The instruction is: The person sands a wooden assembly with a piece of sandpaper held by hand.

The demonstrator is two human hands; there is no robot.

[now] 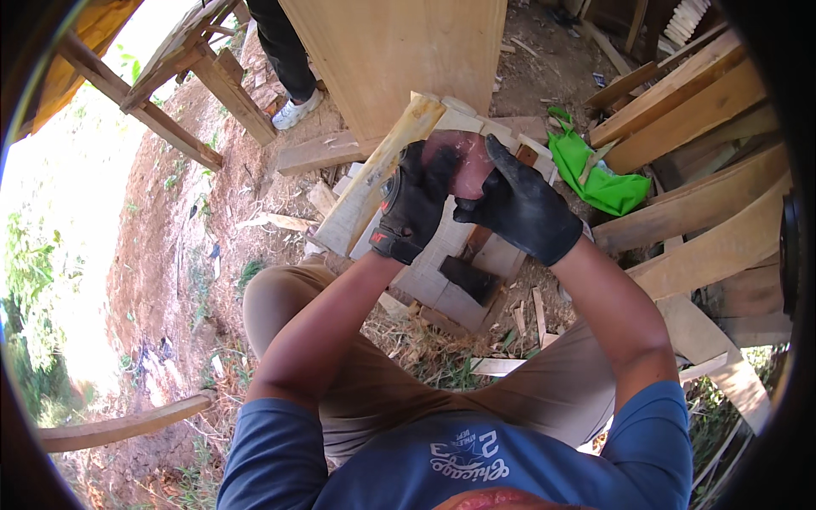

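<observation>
My left hand (415, 200), in a black glove with red marks, has its fingers bent against a reddish-pink sheet (470, 161). The sheet looks thin and slightly shiny; I cannot make out its kind. From the other side my right hand (523, 208), also black-gloved, pinches its edge, thumb up and fingers curled inward. Just left of my left hand, a pale length of wood (361, 191) with a rough edge slants up and away. Below both hands is a pale wooden block (438, 263) between my knees. A dark rectangular piece (470, 280) lies on it.
A broad wooden board (391, 59) stands beyond my hands. Stacked planks (705, 110) fill the right side, near a bright green bag (599, 174). At the far left are a timber frame (229, 93) and a person's leg with a white shoe (297, 109). Wood scraps litter the dirt.
</observation>
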